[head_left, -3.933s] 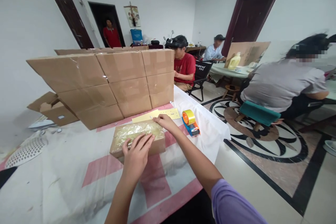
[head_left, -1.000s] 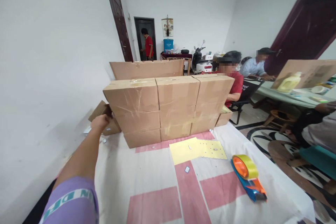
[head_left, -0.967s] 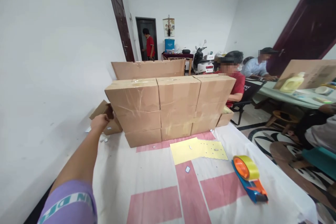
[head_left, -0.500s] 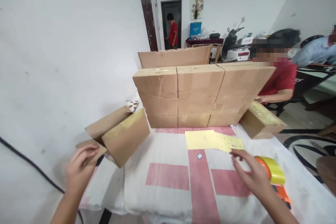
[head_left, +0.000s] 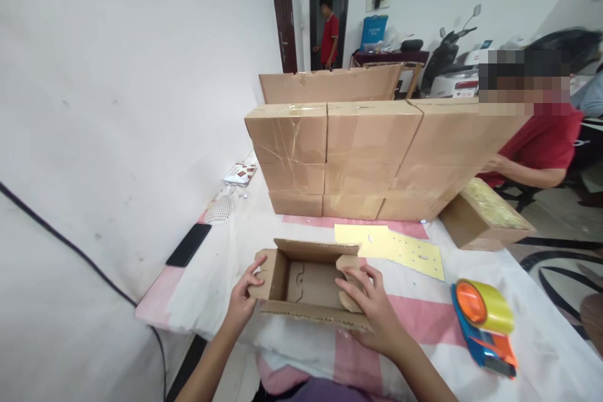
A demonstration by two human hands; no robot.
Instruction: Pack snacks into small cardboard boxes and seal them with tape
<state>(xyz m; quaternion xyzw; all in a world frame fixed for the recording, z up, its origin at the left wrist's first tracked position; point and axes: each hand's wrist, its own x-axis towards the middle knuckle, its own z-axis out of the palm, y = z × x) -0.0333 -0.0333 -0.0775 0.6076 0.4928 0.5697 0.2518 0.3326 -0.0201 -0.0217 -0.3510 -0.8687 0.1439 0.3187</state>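
Brown cardboard forms one open box [head_left: 308,286] at the near edge of the table [head_left: 424,320]. Our left hand [head_left: 245,292] grips its left flap [head_left: 267,270] with slightly parted fingers; our right hand [head_left: 374,308] grasps its right flap [head_left: 347,262], fingers half curled. We count nine stacked box fronts [head_left: 360,144] beyond, one taped box [head_left: 483,223] to their right, one tape dispenser [head_left: 490,348] and one phone [head_left: 188,245].

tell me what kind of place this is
Probably a room in a home used as a makeshift workspace, though I can't be certain. A cloth-covered table bears stacked cardboard boxes and a tape dispenser, while a scooter stands indoors towards the back.
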